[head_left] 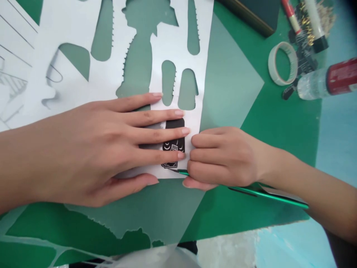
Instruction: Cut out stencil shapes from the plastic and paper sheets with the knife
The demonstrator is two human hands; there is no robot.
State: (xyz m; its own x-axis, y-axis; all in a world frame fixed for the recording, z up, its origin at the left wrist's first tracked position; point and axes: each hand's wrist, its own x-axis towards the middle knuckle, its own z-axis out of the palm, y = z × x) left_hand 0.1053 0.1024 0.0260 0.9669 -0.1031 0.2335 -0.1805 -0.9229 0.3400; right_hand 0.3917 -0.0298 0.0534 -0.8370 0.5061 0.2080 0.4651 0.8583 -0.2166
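Note:
My left hand (108,145) lies flat, fingers spread, pressing on a white paper sheet (67,22) with several shapes cut out of it. Under its fingertips is a small black printed shape (175,124) with fine white lines, partly covered. My right hand (225,156) is closed around a slim green craft knife (279,199), gripped like a pen. The knife's thin dark tip touches or hovers just at the lower edge of the black shape; I cannot tell which. Beneath the white sheet is a translucent sheet (225,74).
A green mat (290,137) covers the work surface. At the upper right are a tape roll (283,64), a clear bottle with a red label (341,77), a red-and-white pen (291,16) and small scraps. A dark box-like object (253,15) sits at the top edge.

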